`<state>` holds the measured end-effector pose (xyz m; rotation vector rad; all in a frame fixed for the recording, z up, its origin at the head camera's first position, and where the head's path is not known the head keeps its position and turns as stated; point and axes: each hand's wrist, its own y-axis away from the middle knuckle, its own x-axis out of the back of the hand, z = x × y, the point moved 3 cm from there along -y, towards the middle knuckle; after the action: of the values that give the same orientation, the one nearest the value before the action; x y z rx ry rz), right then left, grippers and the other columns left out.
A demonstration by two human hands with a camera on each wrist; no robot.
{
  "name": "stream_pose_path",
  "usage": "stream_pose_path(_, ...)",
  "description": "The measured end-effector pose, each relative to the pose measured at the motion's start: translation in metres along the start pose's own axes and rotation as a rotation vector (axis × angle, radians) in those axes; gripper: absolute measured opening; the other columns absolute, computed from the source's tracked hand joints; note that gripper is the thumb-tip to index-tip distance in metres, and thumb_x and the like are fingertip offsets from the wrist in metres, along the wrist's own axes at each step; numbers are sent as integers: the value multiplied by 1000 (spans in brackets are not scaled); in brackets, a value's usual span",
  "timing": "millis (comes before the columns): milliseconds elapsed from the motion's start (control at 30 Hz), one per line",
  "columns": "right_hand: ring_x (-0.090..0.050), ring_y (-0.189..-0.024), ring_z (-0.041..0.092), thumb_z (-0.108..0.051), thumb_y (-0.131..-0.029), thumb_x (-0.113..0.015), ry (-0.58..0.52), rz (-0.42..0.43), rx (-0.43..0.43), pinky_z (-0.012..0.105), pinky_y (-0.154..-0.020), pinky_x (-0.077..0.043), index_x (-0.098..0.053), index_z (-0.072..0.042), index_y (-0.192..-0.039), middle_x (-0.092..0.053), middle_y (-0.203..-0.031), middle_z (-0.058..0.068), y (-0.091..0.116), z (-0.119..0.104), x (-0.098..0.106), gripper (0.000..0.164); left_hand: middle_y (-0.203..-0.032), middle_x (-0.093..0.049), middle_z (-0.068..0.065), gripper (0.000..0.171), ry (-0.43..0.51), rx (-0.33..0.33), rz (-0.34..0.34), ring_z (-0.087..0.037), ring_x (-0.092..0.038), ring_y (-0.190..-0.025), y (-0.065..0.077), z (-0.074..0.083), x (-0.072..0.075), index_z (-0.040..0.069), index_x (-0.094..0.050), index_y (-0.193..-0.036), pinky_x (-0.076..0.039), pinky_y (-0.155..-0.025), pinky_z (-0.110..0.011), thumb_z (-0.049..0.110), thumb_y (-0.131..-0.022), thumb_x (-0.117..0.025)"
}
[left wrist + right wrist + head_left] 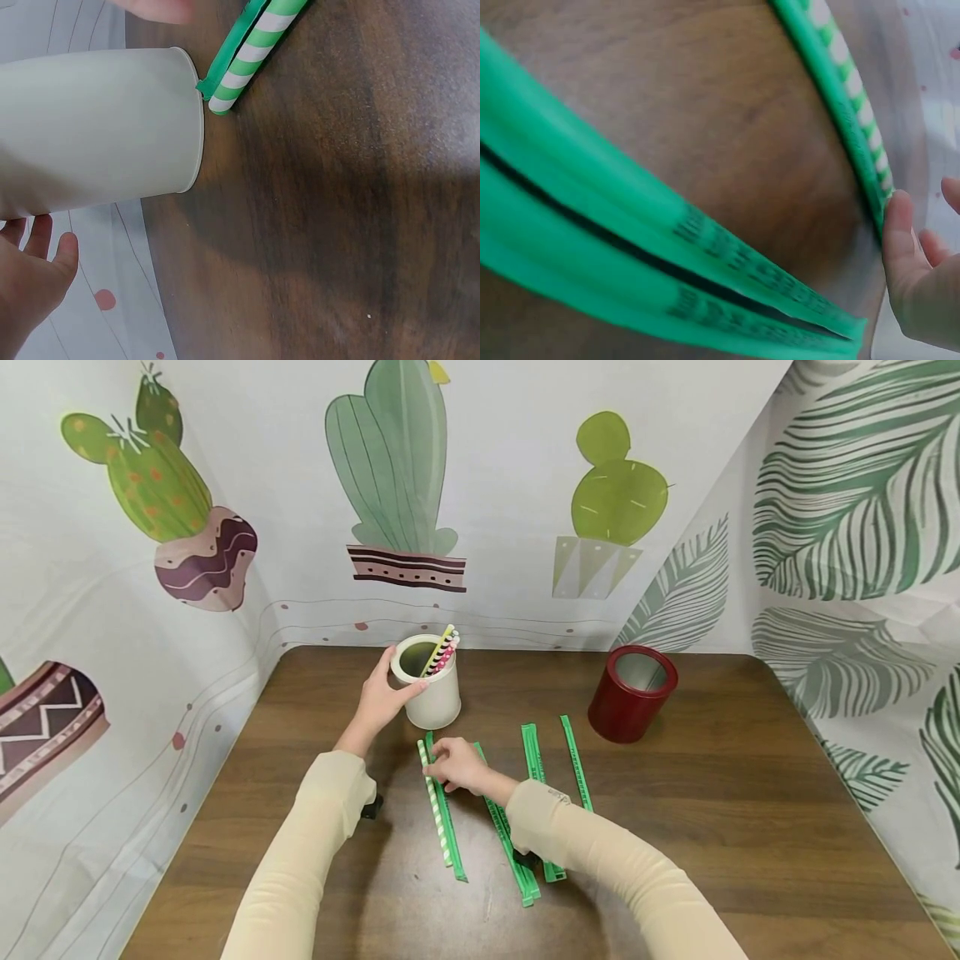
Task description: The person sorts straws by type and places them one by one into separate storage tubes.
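My left hand [384, 697] grips the white can [433, 703] by its rim, thumb across the front and fingers around the left side. Inside the can lean several paper straws [442, 653], with yellow, black-striped and pink patterns. My right hand [459, 765] is over the upper part of a green-and-white striped straw [437, 814] lying on the table, its bent fingers right at the straw. A straw in a green wrapper [452, 843] lies alongside the striped one. In the right wrist view, the thumb [898, 221] overlaps the far end of these straws, spread apart from the other fingers.
More green-wrapped straws [504, 839] lie under my right forearm, with another wrapped pair [534, 752] and a single one [576, 764] further right. A dark red can [628, 706] stands at the back right of the wooden table [712, 827]. A cactus-print cloth [510, 485] hangs behind.
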<state>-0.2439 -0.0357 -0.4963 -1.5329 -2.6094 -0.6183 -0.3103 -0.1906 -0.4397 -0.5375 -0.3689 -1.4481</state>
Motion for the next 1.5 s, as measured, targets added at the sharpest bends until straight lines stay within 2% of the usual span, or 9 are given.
stream_pose_path(167,-46,-44,11,-9,-75,-68,104,45,59,27,-41,-47,-55,2,-102,-49,-57,0,-1,7,-6,32,-139,-35,-12,89,-4,5,-5,-26,-38,-121,0,0,-1,15,-19,-141,-29,-101,-45,40,-72,-69)
stream_pose_path(300,-44,-38,9,-13,-74,-69,252,98,101,23,-39,-42,-57,0,-100,-51,-54,0,-3,11,-8,31,-138,-36,-11,90,-12,5,-9,-26,-39,-121,0,0,-1,16,-18,-142,-30,-100,-46,43,-72,-69)
stream_pose_path(400,-47,-45,6,-19,-73,-70,405,142,136,20,-45,-42,-60,-3,-98,-56,-61,0,-3,11,-10,31,-138,-36,-10,91,-10,10,-15,-25,-38,-122,0,0,-2,18,-18,-142,-30,-100,-46,45,-72,-68)
stream_pose_path(533,-53,-63,8,-24,-73,-71,560,167,171,20,-57,-43,-60,-6,-94,-63,-77,2,-2,9,-13,30,-138,-35,-8,90,-5,18,-23,-24,-36,-124,0,0,-2,19,-17,-142,-29,-100,-47,47,-72,-67)
stream_pose_path(667,-56,-70,11,-27,-73,-71,641,169,185,21,-59,-44,-59,-7,-92,-63,-85,4,0,7,-16,30,-139,-35,-9,90,-9,16,-20,-25,-35,-125,-1,-1,-2,19,-18,-141,-29,-101,-47,47,-72,-67)
stream_pose_path(900,-51,-62,9,-29,-71,-72,688,176,174,19,-54,-40,-56,-9,-84,-59,-74,1,1,7,-17,28,-139,-35,-10,90,-6,10,-20,-25,-35,-125,-2,-1,-2,18,-18,-141,-28,-101,-47,47,-72,-67)
stream_pose_path(1100,-41,-52,7,-26,-70,-73,661,151,128,18,-47,-34,-51,-11,-70,-47,-59,-5,2,7,-15,26,-140,-34,-9,91,-4,17,-16,-25,-34,-126,-1,-1,-2,17,-18,-141,-28,-101,-47,47,-72,-67)
stream_pose_path(1300,-18,-39,5,-21,-71,-72,655,96,73,18,-39,-19,-30,-17,-47,-21,-42,-8,2,6,-8,48,-139,-34,-9,90,-2,18,-8,-25,-34,-125,-2,-3,-2,16,-19,-141,-28,-101,-47,45,-71,-68)
stream_pose_path(1500,-20,-35,6,-20,-70,-72,667,84,-11,18,-35,-19,-30,-19,-42,-22,-38,-9,5,3,0,51,-139,-35,-10,90,-1,9,-1,-25,-35,-125,-2,-4,-2,15,-19,-141,-28,-101,-47,44,-71,-68)
